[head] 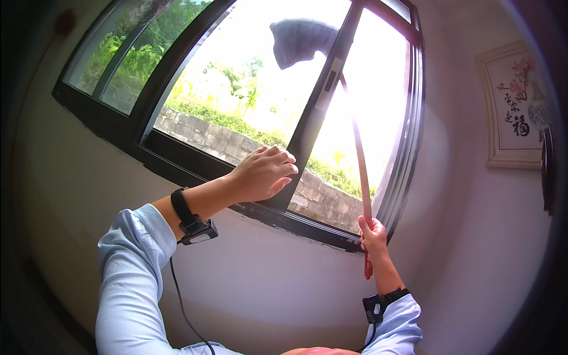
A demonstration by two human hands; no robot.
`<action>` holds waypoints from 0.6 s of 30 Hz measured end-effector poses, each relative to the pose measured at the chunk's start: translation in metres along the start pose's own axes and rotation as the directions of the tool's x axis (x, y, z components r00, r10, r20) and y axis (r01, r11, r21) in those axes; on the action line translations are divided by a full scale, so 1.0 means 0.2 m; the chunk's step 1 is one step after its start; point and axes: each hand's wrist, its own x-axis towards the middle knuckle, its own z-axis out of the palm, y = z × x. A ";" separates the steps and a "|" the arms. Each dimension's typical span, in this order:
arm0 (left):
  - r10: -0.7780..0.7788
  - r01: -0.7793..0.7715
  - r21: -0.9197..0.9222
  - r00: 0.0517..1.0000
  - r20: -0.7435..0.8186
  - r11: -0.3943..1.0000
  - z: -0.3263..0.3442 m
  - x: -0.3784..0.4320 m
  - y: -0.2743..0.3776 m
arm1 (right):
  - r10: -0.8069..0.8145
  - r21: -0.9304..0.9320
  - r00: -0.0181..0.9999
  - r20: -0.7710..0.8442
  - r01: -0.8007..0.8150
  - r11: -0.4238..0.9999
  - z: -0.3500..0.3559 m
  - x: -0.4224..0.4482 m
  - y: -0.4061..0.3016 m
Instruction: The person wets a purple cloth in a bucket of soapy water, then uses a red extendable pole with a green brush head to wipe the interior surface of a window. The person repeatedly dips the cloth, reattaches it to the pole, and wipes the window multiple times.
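My right hand (373,235) is closed round the lower part of a long, thin red pole (363,173), whose end sticks out below my fist. The pole slants up through the opening on the right side of a dark-framed sliding window (306,120). Near its upper end, beyond the window, a dark grey cloth (299,42) shows through the glass; how they join is hidden behind the sash. My left hand (266,173) is raised at the lower part of the sash's upright, fingers loosely bent. Whether it touches the frame is unclear. It holds nothing that I can see.
The window sill (186,171) runs below both hands. A screened pane (128,66) is at the upper left. Outside stand a block wall (213,137) and plants. A framed picture (510,115) hangs on the right wall. Black wrist devices with cables are on both forearms.
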 end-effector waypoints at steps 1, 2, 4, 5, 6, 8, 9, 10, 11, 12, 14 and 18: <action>-0.003 0.003 0.010 1.000 0.022 1.000 0.01 0.04 -0.01 | -0.020 0.021 1.000 0.016 0.020 1.000 0.01 0.06 -0.01; -0.021 0.021 0.013 1.000 0.023 1.000 0.02 0.04 -0.02 | -0.036 0.043 0.999 0.032 0.034 0.998 0.03 0.12 -0.02; -0.056 0.056 0.012 0.998 0.016 0.998 0.03 0.05 -0.02 | -0.052 0.086 0.998 0.046 0.047 0.995 0.07 0.23 -0.10; -0.076 0.077 -0.020 0.997 0.009 0.997 0.04 0.02 -0.03 | -0.026 0.096 0.998 0.058 0.020 0.995 0.11 0.27 -0.14; -0.090 0.090 -0.019 0.996 0.008 0.996 0.05 -0.01 -0.02 | -0.027 0.102 0.997 0.072 0.020 0.995 0.11 0.33 -0.18; -0.118 0.118 -0.001 0.993 0.011 0.993 0.03 -0.08 0.00 | -0.025 0.155 0.996 0.088 0.011 0.988 0.15 0.41 -0.26; -0.135 0.135 0.008 0.991 0.013 0.991 0.01 -0.12 0.01 | -0.010 0.153 0.997 0.082 -0.002 0.988 0.18 0.46 -0.30; -0.152 0.152 0.023 0.988 0.006 0.988 -0.01 -0.15 0.02 | 0.004 0.150 0.997 0.075 -0.015 0.989 0.20 0.52 -0.33; -0.174 0.174 0.033 0.985 -0.005 0.984 -0.01 -0.18 0.02 | 0.021 0.140 0.997 0.070 -0.031 0.990 0.24 0.55 -0.36; -0.196 0.196 0.042 0.981 -0.016 0.980 -0.01 -0.22 0.02 | 0.037 0.151 0.997 0.071 -0.048 0.987 0.26 0.58 -0.37; -0.231 0.232 0.037 0.972 -0.032 0.972 -0.01 -0.28 0.02 | 0.070 0.178 0.994 0.079 -0.083 0.980 0.31 0.61 -0.39; -0.252 0.258 0.057 0.964 -0.089 0.964 -0.04 -0.37 -0.01 | 0.042 0.197 0.992 0.119 -0.065 0.978 0.26 0.51 -0.30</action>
